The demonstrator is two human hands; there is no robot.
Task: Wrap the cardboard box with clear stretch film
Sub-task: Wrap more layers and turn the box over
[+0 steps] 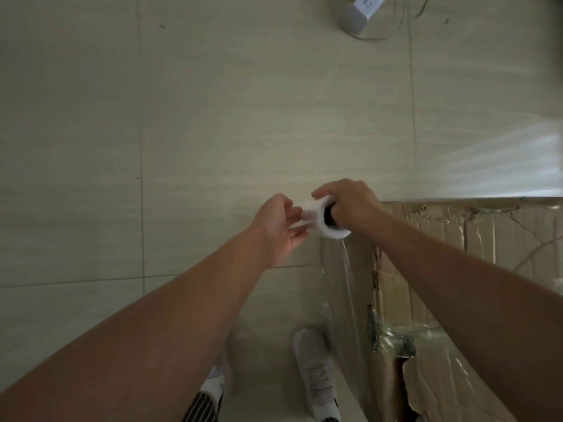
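Box (502,239) runs off frame 3 to 5 o'clock; power strip (362,9) cut at 1 o'clock; L shoe (218,380) mostly under forearm (152,345).

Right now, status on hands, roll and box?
Right hand grips roll; left hand at its far end, grip unclear. Film runs to box, partly wrapped. Nothing blocking.

Floor (213,117): large pale beige tiles, faint streaked grain, thin grout lines. White-and-grey power strip (362,10) lies on it at the far edge; thin cables (402,22) loop just beside the strip. Light dim, even.
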